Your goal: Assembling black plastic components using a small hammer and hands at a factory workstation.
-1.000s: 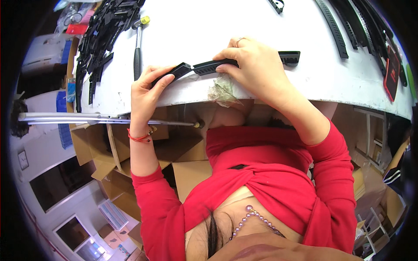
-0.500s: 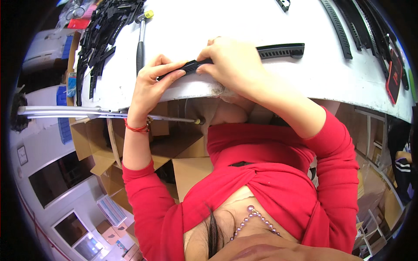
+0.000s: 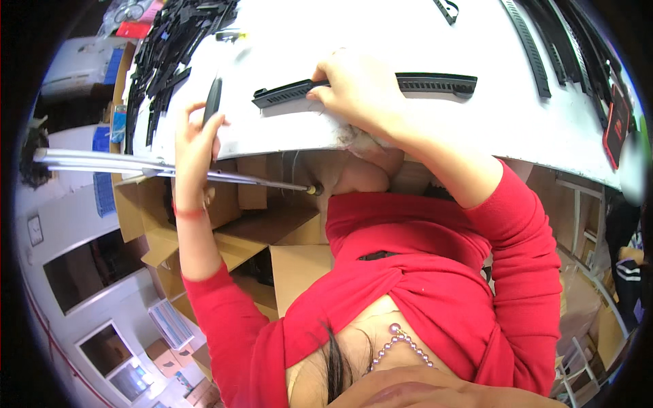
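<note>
Hammer (image 3: 213,100) and strip (image 3: 282,94) were held

The left hand (image 3: 196,141) gripped the hammer by its handle. The right hand (image 3: 358,90) grasped the strip near its middle, both ends exposed. The strip was over the white table (image 3: 292,44), near its front edge; contact could not be determined. Black parts (image 3: 170,60) were piled left of the hammer.

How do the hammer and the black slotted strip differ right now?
The hammer is in the left hand; the black slotted strip is in the right hand. The hammer points away from the person, while the strip runs crosswise, left to right. The hammer shows yellow at its blurred head; the visible parts of the strip are all black. Both are long, narrow and partly covered by a hand.
</note>
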Tool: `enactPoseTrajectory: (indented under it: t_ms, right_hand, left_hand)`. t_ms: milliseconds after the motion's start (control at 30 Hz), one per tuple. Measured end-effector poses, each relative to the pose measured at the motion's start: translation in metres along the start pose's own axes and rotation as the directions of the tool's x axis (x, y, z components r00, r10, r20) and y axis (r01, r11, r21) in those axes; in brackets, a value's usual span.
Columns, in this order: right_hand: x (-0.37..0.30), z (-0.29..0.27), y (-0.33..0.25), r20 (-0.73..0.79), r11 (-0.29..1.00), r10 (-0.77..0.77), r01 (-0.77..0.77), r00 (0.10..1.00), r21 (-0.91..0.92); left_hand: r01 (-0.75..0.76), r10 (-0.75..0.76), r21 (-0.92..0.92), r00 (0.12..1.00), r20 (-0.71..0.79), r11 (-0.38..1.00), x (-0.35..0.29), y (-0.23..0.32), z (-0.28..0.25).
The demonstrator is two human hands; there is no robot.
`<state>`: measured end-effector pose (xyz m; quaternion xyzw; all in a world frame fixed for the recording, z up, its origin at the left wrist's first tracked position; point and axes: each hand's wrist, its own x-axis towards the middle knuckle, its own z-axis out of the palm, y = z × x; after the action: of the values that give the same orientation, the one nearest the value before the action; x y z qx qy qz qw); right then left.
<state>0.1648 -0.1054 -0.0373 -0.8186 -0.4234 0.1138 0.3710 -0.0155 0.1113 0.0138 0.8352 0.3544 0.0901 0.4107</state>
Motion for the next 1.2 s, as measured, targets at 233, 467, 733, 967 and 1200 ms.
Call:
enactPoseTrajectory:
  t_ms: [233, 467, 733, 967, 1200]
  right_hand:
    - [0.000, 0.007, 0.004, -0.059, 0.999, -0.001, -0.001, 0.998, -0.037]
    - [0.002, 0.012, 0.004, -0.084, 1.000, -0.025, 0.024, 0.996, -0.018]
    - [-0.003, 0.002, 0.014, -0.090, 1.000, -0.002, 0.003, 0.996, 0.012]
    - [0.001, -0.174, 0.092, -0.640, 0.975, -0.051, -0.101, 0.766, -0.198]
    - [0.032, -0.205, 0.164, -0.630, 0.352, -0.296, -0.531, 0.718, -0.771]
  left_hand:
    - [-0.442, 0.505, 0.383, 0.860, -0.076, 0.811, -0.108, 0.030, 0.027]
    - [-0.270, 0.283, 0.086, 0.901, -0.329, 0.959, -0.122, 0.022, 0.022]
    - [-0.389, 0.393, 0.068, 0.916, -0.075, 0.919, -0.076, 0.021, 0.026]
    - [-0.258, 0.270, 0.080, 0.935, -0.230, 0.963, 0.005, -0.018, 0.051]
    - [-0.186, 0.268, 0.224, 0.861, -0.432, 0.957, 0.027, -0.015, 0.075]
